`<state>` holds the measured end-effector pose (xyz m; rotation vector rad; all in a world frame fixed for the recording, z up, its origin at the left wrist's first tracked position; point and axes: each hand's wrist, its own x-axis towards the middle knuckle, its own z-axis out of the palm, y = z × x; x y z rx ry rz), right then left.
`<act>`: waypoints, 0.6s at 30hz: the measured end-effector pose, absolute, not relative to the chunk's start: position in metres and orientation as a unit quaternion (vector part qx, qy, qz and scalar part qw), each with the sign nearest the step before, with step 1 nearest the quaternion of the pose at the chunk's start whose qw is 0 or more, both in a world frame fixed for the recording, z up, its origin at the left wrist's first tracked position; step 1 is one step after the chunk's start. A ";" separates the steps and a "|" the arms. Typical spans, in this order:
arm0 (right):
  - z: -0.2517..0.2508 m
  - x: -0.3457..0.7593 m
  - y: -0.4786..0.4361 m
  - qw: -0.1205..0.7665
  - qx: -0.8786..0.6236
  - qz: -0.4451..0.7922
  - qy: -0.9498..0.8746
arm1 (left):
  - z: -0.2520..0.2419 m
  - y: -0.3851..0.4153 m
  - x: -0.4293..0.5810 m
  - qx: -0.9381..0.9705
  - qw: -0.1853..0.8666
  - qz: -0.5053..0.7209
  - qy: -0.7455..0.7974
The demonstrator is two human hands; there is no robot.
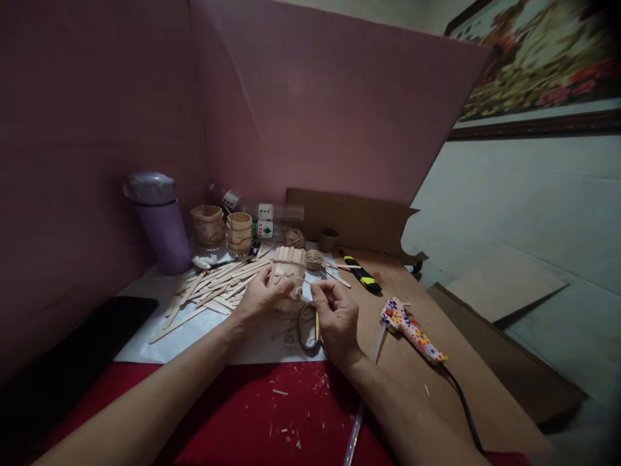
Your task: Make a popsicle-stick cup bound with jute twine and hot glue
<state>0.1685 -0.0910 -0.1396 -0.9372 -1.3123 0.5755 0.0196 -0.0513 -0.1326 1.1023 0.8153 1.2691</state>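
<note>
My left hand (264, 294) is closed around the side of a small cup made of popsicle sticks (290, 262), tilted a little above the white paper. Twine is wound round the cup near its top, and a pale bow-like decoration sits on its front. Beside it, my right hand (337, 317) pinches a thin strand of twine (308, 281) that runs to the cup. Under the right hand lie scissors (308, 327), their handle loops partly covered by the fingers.
Loose popsicle sticks (213, 291) cover the paper at left. Behind stand two finished stick cups (239, 234), a purple tumbler (163, 226), plastic bottles (286, 212) and a twine ball (294, 238). At right lie a utility knife (359, 270) and a flowered glue gun (412, 330) with its cord.
</note>
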 end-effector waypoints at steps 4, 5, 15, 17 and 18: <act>-0.138 0.169 -0.093 0.672 -0.401 0.238 -0.575 | -0.131 -0.057 0.022 0.405 0.683 0.526 0.306; -0.138 0.169 -0.093 0.674 -0.401 0.232 -0.576 | -0.130 -0.058 0.023 0.390 0.703 0.515 0.297; -0.138 0.168 -0.095 0.662 -0.406 0.203 -0.596 | -0.124 -0.063 0.021 0.329 0.788 0.460 0.244; -0.138 0.168 -0.096 0.656 -0.408 0.200 -0.603 | -0.124 -0.063 0.021 0.324 0.785 0.467 0.247; -0.139 0.168 -0.096 0.652 -0.408 0.200 -0.607 | -0.124 -0.063 0.021 0.323 0.783 0.469 0.248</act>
